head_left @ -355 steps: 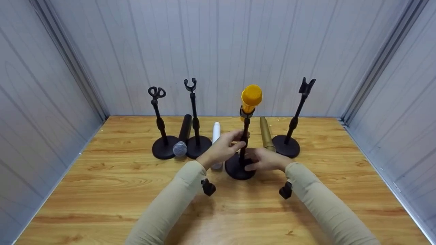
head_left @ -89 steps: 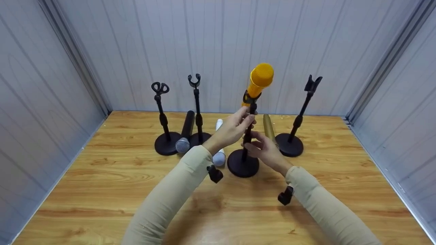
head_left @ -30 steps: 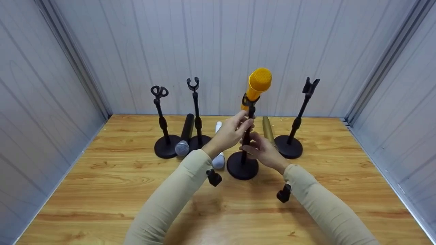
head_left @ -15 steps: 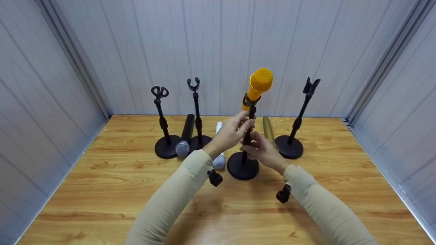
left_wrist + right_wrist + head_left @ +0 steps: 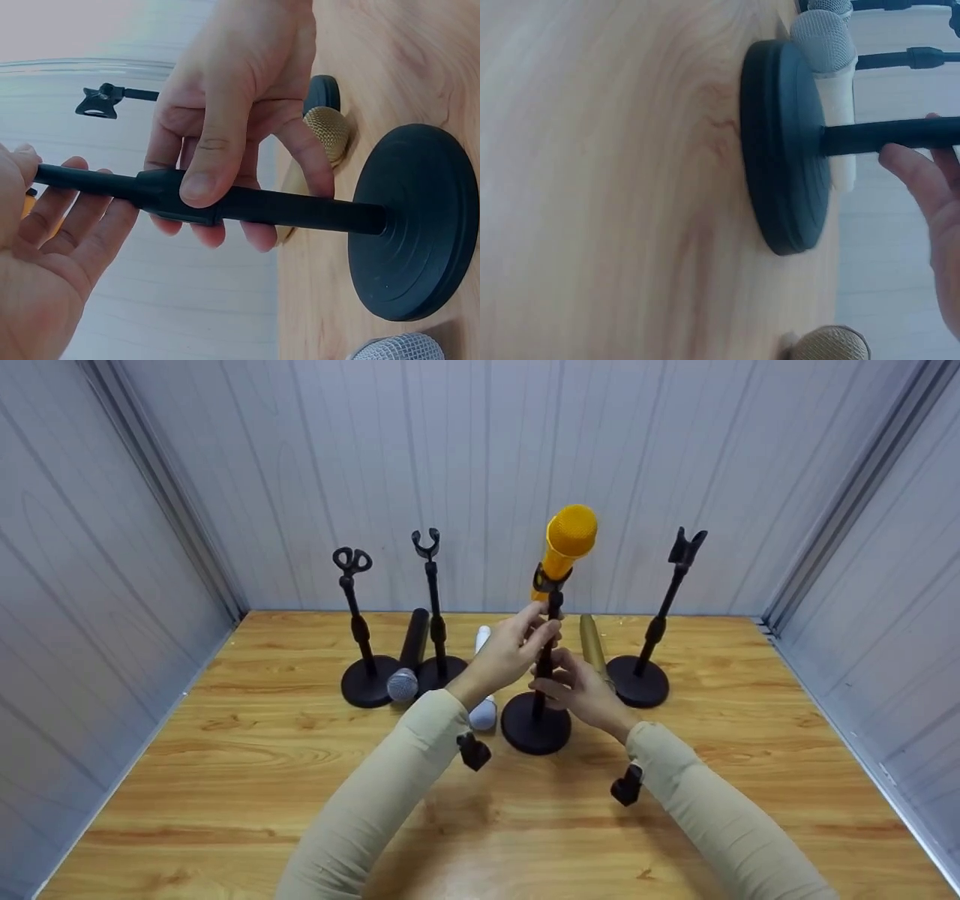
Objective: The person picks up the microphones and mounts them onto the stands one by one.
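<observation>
A yellow microphone [image 5: 573, 532] sits tilted in the clip of a black desk microphone stand [image 5: 535, 727], whose round base rests on the table. My left hand [image 5: 508, 649] holds the upper, thinner pole just below the clip, with thumb and fingers around it. Lower down, my right hand [image 5: 585, 690] grips the pole at its collar. In the left wrist view the right thumb presses on that collar [image 5: 169, 195], and the left fingers lie along the thin rod. The right wrist view shows the right fingers [image 5: 919, 176] on the pole above the base [image 5: 784, 146].
Two stands with bare clips, one three-looped [image 5: 352, 561] and one C-shaped [image 5: 425, 544], stand left; another stand [image 5: 637, 681] is right. A black microphone [image 5: 414, 641], a white microphone [image 5: 482, 714] and a gold microphone [image 5: 592, 645] lie between them. Panel walls [image 5: 480, 472] surround the wooden table.
Since the oldest frame, both hands have moved up the pole, the right from near the base. The yellow microphone stands higher and leans more to the right. The last second shows hardly any motion.
</observation>
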{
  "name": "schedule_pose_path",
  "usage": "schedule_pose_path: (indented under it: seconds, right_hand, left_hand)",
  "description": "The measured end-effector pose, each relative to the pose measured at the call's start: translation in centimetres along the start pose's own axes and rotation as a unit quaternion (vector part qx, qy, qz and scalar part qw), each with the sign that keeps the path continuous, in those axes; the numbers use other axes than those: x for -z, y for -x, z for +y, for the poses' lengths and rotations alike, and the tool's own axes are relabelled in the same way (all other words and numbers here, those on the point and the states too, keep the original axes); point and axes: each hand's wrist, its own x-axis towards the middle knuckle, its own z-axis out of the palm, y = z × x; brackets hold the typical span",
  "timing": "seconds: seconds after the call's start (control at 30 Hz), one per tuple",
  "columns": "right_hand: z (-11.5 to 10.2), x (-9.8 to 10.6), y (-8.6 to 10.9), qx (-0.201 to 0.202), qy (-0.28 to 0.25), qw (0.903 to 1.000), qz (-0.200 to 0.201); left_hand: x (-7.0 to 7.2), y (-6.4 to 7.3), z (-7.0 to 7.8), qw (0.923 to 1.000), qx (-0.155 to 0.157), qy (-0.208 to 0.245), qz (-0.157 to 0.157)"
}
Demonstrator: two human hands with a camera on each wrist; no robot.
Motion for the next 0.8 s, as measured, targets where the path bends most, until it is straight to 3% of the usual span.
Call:
schedule_pose_path:
  seconds: [0.13,0.23,0.47,0.63,0.8]
  right_hand:
    - [-0.6,0.4,0.1,-0.014,0.011,0.9998,-0.01]
    - [-1.0,0.7,0.2,-0.012,0.051,0.9984,-0.024]
    - [-1.7,1.7,0.5,-0.024,0.169,0.9844,-0.044]
    - [-2.4,2.4,1.1,-0.055,0.221,0.9713,-0.068]
    - [-3.0,2.6,1.6,-0.08,0.284,0.9471,-0.127]
  left_hand:
    - [0.0,0.0,0.1,1.0,0.001,0.005,-0.004]
    - [0.1,0.0,0.5,0.9999,0.005,-0.008,-0.011]
    - [0.8,0.4,1.1,0.9938,-0.004,-0.108,-0.026]
    - [1.3,1.5,0.9,0.9784,0.027,-0.196,-0.061]
    - [1.1,2.7,0.5,0.9518,0.091,-0.264,-0.126]
